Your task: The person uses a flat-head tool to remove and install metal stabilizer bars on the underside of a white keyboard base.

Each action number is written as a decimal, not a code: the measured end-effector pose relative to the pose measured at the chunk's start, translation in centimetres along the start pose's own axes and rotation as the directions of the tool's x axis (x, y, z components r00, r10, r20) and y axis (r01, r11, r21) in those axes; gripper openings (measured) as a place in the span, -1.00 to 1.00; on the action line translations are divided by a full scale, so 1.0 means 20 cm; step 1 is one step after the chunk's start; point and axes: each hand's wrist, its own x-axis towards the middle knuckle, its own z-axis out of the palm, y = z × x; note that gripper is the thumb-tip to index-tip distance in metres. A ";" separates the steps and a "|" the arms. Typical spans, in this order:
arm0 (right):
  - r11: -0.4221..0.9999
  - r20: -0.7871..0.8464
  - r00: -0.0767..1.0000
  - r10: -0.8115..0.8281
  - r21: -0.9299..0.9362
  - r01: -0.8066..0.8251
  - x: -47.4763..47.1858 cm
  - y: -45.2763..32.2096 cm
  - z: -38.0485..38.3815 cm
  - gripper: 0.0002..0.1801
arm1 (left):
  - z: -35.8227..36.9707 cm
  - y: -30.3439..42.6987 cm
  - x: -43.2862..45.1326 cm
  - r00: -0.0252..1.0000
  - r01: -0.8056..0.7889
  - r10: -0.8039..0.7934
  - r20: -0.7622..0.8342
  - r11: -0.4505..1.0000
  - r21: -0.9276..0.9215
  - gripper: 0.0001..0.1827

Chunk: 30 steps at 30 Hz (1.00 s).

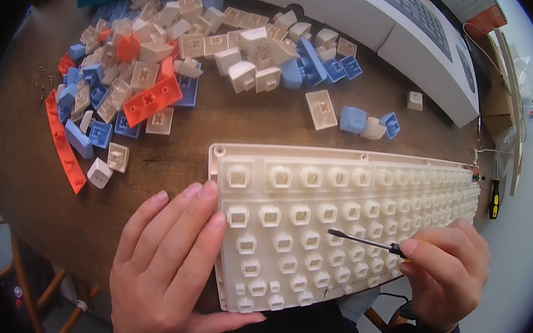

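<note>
A cream keyboard housing [338, 156] without keycaps lies tilted at the table's near edge, its plate [299, 226] covered in rows of square key sockets. Against its left end rests my left hand [168, 253], fingertips on the upper left rim and thumb along the lower edge. My right hand [447, 272] holds a small flat-blade screwdriver [364, 240] by its black and yellow handle. The blade points left, over the middle of the plate; whether its tip touches is not clear.
Loose keycaps [146, 77], beige, blue and orange, are heaped at the back left, with small screws [43, 80] beside them. A long white keyboard box [346, 14] spans the back. A second screwdriver [495, 198] lies at the right edge.
</note>
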 end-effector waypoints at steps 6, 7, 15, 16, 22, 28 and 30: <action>0.991 0.122 0.989 -0.087 -0.093 0.098 0.06 -0.05 -0.02 -0.67 | 0.01 -0.03 -0.01 1.000 -0.023 0.024 0.003 0.999 -0.025 0.16; 0.991 0.126 0.989 -0.082 -0.098 0.095 0.06 -0.07 -0.02 -0.67 | 0.02 -0.03 -0.01 1.000 -0.027 0.027 0.003 0.999 -0.032 0.16; 0.990 0.123 0.991 -0.061 -0.116 0.075 0.05 -0.10 -0.04 -0.68 | 0.03 -0.04 -0.01 0.999 -0.038 0.038 -0.019 0.999 -0.027 0.16; 0.988 0.109 0.988 -0.105 -0.102 0.116 0.07 -0.08 -0.02 -0.69 | 0.04 -0.04 -0.01 0.999 -0.039 0.038 -0.019 0.999 -0.030 0.16; 0.981 0.123 0.980 -0.157 -0.095 0.169 0.10 -0.09 0.03 -0.66 | 0.04 -0.04 -0.02 0.999 -0.032 0.032 -0.025 0.999 -0.017 0.16; 0.980 0.232 0.967 -0.104 -0.144 0.140 0.10 -0.16 -0.03 -0.64 | 0.04 -0.03 -0.02 0.999 -0.035 0.035 -0.016 0.999 -0.020 0.16; 0.984 0.249 0.962 -0.112 -0.107 0.143 0.11 -0.16 -0.02 -0.66 | 0.04 -0.03 -0.03 1.000 -0.006 0.006 -0.007 1.000 -0.014 0.16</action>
